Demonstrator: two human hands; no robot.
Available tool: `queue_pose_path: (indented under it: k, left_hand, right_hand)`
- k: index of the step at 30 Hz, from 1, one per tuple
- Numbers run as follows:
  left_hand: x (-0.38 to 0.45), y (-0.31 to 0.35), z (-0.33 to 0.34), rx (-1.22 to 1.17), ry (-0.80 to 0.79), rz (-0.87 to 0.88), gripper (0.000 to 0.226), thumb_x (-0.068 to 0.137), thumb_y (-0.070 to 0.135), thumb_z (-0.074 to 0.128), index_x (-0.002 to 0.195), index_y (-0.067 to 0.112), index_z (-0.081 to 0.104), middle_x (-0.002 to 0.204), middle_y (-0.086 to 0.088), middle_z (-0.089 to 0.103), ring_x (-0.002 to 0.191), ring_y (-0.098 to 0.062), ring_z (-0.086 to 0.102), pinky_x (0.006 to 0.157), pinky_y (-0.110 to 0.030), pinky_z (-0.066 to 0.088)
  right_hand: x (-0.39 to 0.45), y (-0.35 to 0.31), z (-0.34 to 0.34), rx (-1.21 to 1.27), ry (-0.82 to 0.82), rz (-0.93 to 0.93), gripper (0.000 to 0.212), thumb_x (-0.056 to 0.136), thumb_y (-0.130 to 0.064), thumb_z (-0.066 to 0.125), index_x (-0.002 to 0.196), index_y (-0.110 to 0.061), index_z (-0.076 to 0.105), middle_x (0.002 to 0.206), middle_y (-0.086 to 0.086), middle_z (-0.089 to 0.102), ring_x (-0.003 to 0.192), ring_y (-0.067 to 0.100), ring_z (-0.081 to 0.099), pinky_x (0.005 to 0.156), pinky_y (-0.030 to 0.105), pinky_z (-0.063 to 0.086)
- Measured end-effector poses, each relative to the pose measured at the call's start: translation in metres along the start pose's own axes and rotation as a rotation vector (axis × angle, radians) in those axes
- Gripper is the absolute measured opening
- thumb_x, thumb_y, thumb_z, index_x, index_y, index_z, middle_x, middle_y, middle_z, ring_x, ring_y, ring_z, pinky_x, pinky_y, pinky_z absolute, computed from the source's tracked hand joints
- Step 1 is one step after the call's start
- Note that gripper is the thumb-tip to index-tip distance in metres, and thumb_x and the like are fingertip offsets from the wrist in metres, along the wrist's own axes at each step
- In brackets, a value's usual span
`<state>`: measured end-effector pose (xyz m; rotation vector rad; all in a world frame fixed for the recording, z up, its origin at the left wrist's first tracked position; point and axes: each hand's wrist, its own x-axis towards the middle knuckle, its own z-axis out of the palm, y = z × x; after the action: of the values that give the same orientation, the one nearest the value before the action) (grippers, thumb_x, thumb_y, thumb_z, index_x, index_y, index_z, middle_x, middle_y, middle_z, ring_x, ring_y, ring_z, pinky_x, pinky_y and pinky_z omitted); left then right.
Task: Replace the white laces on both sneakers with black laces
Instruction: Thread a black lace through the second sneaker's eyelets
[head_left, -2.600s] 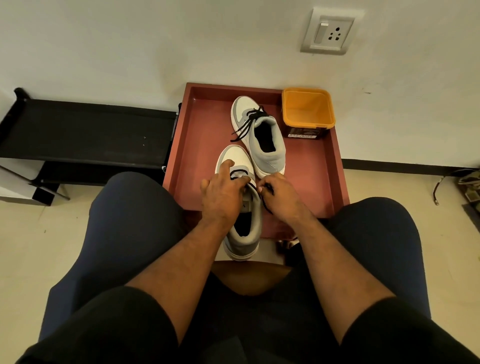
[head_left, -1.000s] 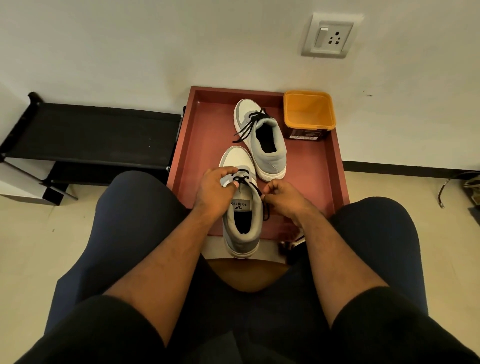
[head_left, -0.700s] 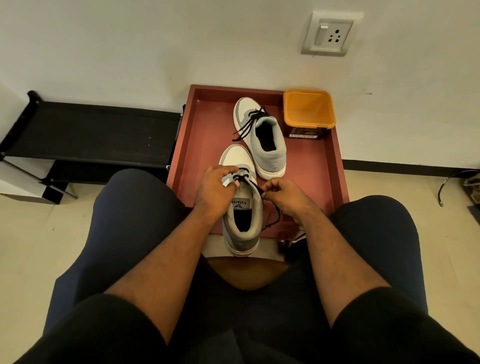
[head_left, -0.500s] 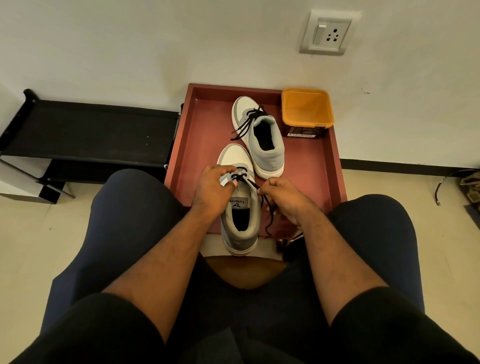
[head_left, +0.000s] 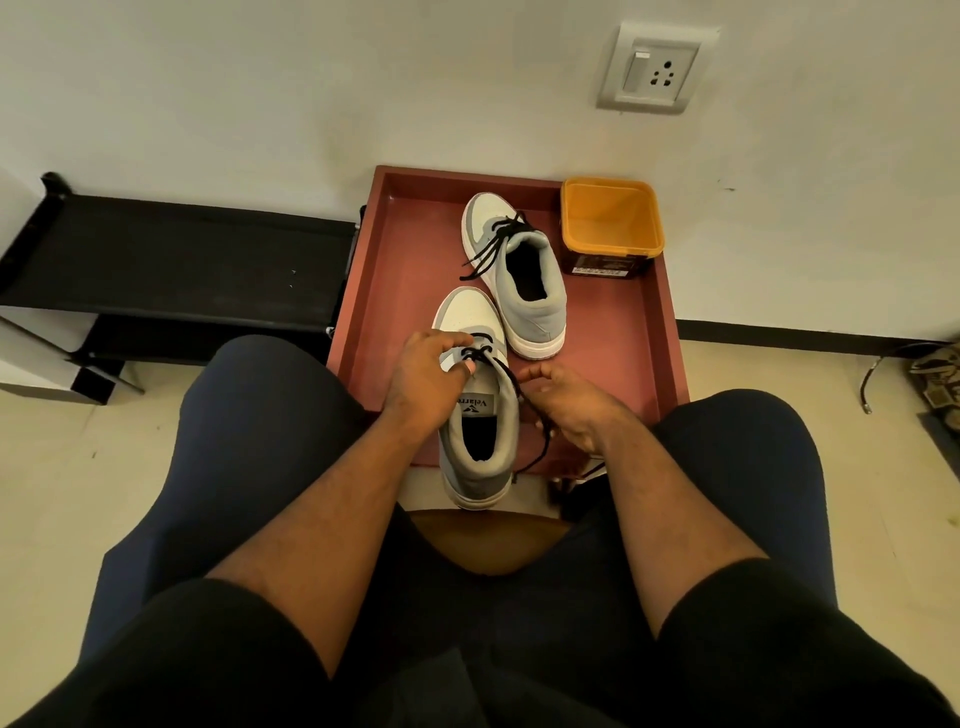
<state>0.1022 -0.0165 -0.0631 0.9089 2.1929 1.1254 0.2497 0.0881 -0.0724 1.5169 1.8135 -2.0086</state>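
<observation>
Since half a second ago, little is changed: the right hand (head_left: 569, 402) is shifted slightly away from the near sneaker (head_left: 478, 410), and the black lace (head_left: 511, 382) is drawn out further between them. The lace is pinched by the right hand's thumb and forefinger, its slack trailing down beside the shoe. The sneaker's left flank is gripped by the left hand (head_left: 423, 379), fingers curled over the eyelet area.

Both sneakers are held in the red tray (head_left: 613, 332); the near one is seen overhanging the tray's front edge. The far sneaker (head_left: 519, 275) is laced in black, with loose ends spilled to its left. An orange tub (head_left: 610, 221) is set in the tray's far right corner; nothing can be made out inside it.

How many eyelets are threaded on the near sneaker is hidden by the left hand. A dark item under the right wrist cannot be identified.
</observation>
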Motion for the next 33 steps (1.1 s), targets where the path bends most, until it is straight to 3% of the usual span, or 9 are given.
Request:
queue_pose_path:
  k: [3, 7, 9, 12, 15, 22, 25, 30, 33]
  left_hand:
    - [-0.002, 0.003, 0.0, -0.005, 0.001, 0.002, 0.031, 0.088, 0.011, 0.068, 0.116, 0.023, 0.067, 0.111, 0.007, 0.049, 0.107, -0.009, 0.051, 0.087, -0.016, 0.041]
    - [-0.004, 0.005, -0.002, -0.019, 0.067, 0.019, 0.028, 0.088, 0.012, 0.067, 0.114, 0.022, 0.068, 0.109, 0.006, 0.055, 0.101, -0.009, 0.054, 0.086, -0.019, 0.046]
    - [-0.006, 0.01, -0.005, -0.109, 0.088, 0.006, 0.027, 0.092, 0.012, 0.063, 0.116, 0.02, 0.066, 0.098, 0.004, 0.063, 0.085, -0.01, 0.059, 0.073, -0.018, 0.05]
    - [-0.011, 0.026, -0.009, -0.462, -0.067, -0.082, 0.031, 0.098, 0.013, 0.053, 0.128, 0.022, 0.053, 0.089, -0.008, 0.071, 0.048, -0.013, 0.053, 0.04, -0.019, 0.041]
    - [-0.012, 0.033, -0.01, -0.633, -0.195, -0.153, 0.037, 0.101, 0.012, 0.046, 0.134, 0.029, 0.044, 0.097, -0.008, 0.073, 0.043, -0.016, 0.052, 0.036, -0.022, 0.038]
    - [0.0, 0.016, 0.006, 0.19, -0.132, 0.213, 0.048, 0.093, 0.011, 0.055, 0.139, 0.024, 0.05, 0.129, 0.004, 0.046, 0.107, -0.011, 0.053, 0.084, -0.004, 0.04]
    - [0.013, 0.03, 0.009, 0.524, -0.289, 0.223, 0.041, 0.091, 0.032, 0.055, 0.132, 0.03, 0.057, 0.136, 0.003, 0.041, 0.107, -0.021, 0.058, 0.087, -0.036, 0.051]
    - [0.022, 0.036, 0.007, 0.612, -0.362, 0.191, 0.033, 0.082, 0.041, 0.061, 0.107, 0.02, 0.064, 0.114, 0.0, 0.043, 0.089, -0.023, 0.059, 0.074, -0.033, 0.049]
    - [0.026, 0.025, 0.006, 0.388, -0.351, 0.208, 0.026, 0.081, 0.035, 0.072, 0.097, 0.015, 0.065, 0.109, -0.001, 0.043, 0.088, -0.017, 0.056, 0.078, -0.027, 0.05]
  right_hand:
    - [0.002, 0.004, -0.002, -0.098, 0.118, -0.108, 0.032, 0.092, 0.001, 0.049, 0.118, -0.016, 0.056, 0.06, -0.002, 0.052, 0.04, 0.004, 0.039, 0.039, 0.018, 0.032]
    - [-0.004, -0.011, -0.008, -0.038, 0.465, -0.362, 0.019, 0.092, -0.011, 0.054, 0.097, -0.029, 0.057, 0.075, -0.003, 0.055, 0.061, 0.007, 0.049, 0.056, 0.021, 0.041]
    - [-0.016, -0.024, -0.009, 0.206, 0.372, -0.413, 0.012, 0.094, -0.009, 0.056, 0.093, -0.02, 0.06, 0.074, -0.002, 0.059, 0.061, 0.007, 0.052, 0.06, 0.021, 0.046]
    - [-0.036, -0.038, -0.011, 0.593, -0.023, -0.437, 0.018, 0.097, 0.0, 0.047, 0.099, -0.008, 0.062, 0.083, 0.008, 0.067, 0.06, 0.013, 0.055, 0.06, 0.026, 0.051]
    - [-0.041, -0.039, -0.012, 0.629, -0.13, -0.477, 0.022, 0.095, 0.002, 0.047, 0.107, -0.007, 0.064, 0.1, 0.013, 0.07, 0.057, 0.015, 0.05, 0.055, 0.025, 0.046]
    - [-0.026, -0.032, -0.018, 0.624, -0.023, -0.493, 0.014, 0.089, -0.002, 0.058, 0.095, -0.009, 0.069, 0.084, 0.011, 0.067, 0.042, 0.007, 0.033, 0.043, 0.021, 0.02]
    - [-0.024, -0.03, -0.023, 0.623, 0.013, -0.515, 0.015, 0.09, -0.001, 0.057, 0.094, -0.01, 0.069, 0.081, 0.01, 0.065, 0.042, 0.006, 0.032, 0.043, 0.021, 0.018]
    - [-0.021, -0.029, -0.029, 0.661, 0.22, -0.495, 0.016, 0.091, -0.001, 0.058, 0.096, -0.011, 0.069, 0.08, 0.006, 0.066, 0.048, 0.008, 0.042, 0.045, 0.02, 0.032]
    - [-0.009, -0.02, -0.036, -0.122, 0.561, -0.341, 0.022, 0.091, -0.018, 0.063, 0.112, -0.025, 0.067, 0.12, 0.0, 0.06, 0.102, 0.017, 0.057, 0.086, 0.041, 0.05]
